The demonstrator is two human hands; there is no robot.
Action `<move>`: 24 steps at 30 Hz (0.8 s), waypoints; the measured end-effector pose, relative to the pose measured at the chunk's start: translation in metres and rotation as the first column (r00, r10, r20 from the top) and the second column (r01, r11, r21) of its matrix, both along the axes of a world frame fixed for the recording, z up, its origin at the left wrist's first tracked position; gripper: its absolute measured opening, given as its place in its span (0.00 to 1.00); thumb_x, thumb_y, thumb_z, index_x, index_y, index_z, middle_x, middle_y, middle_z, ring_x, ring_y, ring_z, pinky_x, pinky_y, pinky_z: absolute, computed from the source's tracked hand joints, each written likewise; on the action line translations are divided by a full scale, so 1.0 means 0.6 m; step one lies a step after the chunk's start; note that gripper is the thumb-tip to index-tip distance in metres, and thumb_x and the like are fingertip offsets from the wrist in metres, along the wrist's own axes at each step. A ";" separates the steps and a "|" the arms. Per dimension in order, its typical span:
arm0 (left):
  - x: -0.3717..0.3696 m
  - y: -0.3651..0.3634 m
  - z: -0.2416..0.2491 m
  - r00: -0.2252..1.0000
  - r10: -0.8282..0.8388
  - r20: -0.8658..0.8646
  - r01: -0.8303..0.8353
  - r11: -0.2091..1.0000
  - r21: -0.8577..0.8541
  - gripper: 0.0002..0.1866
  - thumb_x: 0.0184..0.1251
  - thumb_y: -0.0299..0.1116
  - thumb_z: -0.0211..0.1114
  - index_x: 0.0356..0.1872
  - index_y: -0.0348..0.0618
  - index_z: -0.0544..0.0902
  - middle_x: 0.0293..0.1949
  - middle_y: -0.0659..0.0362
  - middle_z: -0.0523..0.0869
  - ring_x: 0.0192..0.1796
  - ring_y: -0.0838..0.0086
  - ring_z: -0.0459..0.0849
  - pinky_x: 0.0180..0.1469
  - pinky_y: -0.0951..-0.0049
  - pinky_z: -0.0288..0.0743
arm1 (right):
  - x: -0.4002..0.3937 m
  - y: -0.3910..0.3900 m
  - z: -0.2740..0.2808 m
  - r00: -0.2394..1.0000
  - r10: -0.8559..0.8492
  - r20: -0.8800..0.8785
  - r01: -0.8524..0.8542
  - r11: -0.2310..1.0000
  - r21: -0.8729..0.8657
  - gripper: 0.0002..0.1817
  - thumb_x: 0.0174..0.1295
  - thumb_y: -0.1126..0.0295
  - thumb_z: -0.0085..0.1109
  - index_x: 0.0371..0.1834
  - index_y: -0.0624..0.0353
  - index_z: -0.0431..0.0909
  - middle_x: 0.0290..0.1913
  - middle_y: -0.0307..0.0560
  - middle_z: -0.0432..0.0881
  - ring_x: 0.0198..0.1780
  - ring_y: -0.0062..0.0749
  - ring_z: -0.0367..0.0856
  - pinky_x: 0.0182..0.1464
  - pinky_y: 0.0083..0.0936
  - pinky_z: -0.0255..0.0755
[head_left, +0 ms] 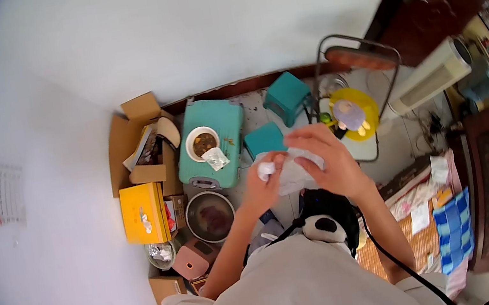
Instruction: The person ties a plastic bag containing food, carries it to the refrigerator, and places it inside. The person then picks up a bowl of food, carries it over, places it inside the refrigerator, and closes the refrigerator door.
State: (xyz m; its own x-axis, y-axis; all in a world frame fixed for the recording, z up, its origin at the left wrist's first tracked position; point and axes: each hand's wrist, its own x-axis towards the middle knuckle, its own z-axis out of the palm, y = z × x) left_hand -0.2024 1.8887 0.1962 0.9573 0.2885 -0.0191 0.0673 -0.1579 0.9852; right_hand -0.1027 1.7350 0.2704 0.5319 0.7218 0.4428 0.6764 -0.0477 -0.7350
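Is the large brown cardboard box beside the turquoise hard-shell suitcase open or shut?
Open: the brown cardboard box has its flaps spread apart, and items show inside.

Room corner on my feed: white walls (223, 27), pale tiled floor (256, 115).
I log: walls at 9 and 12 o'clock; dark skirting (252, 84) at 12; metal-framed chair (364, 57) at 2; brown door (449, 2) farther out at 2; mat-covered bed (411, 239) at 4; light even.
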 end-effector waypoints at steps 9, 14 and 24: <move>0.051 -0.088 0.030 0.950 -0.291 -0.113 0.274 0.950 -0.148 0.31 0.79 0.58 0.39 0.46 0.39 0.79 0.30 0.64 0.76 0.30 0.80 0.73 0.33 0.77 0.68 | -0.012 -0.133 -0.051 0.891 -0.409 0.195 0.441 0.882 -0.166 0.09 0.51 0.75 0.71 0.35 0.60 0.83 0.35 0.44 0.82 0.34 0.40 0.82 0.35 0.29 0.76; 0.081 -0.102 0.026 0.940 -0.312 -0.140 0.269 0.926 -0.264 0.32 0.78 0.59 0.39 0.46 0.37 0.79 0.31 0.63 0.78 0.27 0.81 0.75 0.29 0.78 0.69 | -0.027 -0.175 -0.055 0.867 -0.449 -0.214 0.426 0.893 -0.146 0.07 0.53 0.76 0.70 0.33 0.60 0.82 0.44 0.46 0.80 0.44 0.37 0.80 0.46 0.29 0.74; 0.079 -0.150 0.067 0.989 -0.133 0.070 0.128 0.989 0.069 0.24 0.80 0.47 0.47 0.56 0.34 0.77 0.46 0.54 0.77 0.49 0.68 0.79 0.53 0.71 0.72 | -0.043 -0.139 -0.083 0.934 -0.275 -0.230 0.287 0.958 0.022 0.06 0.53 0.77 0.68 0.35 0.58 0.85 0.54 0.50 0.77 0.46 0.42 0.79 0.47 0.34 0.75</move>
